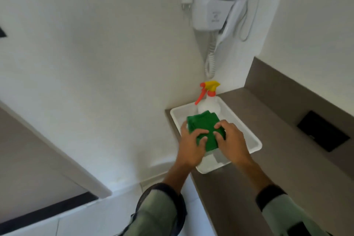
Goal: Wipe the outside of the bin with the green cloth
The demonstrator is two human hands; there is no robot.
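Both hands on green cloth (206,130) — folded, in white tray (254,145).
Left hand (191,145) and right hand (230,140) press curled fingers on it, not clearly gripping. Soft, light — pinch the folded edge. Bin not in view.

Soft even light, perhaps slight blur

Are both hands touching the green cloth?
Touching. The head view shows the left hand and the right hand with fingers pressed onto the folded green cloth over the white tray.
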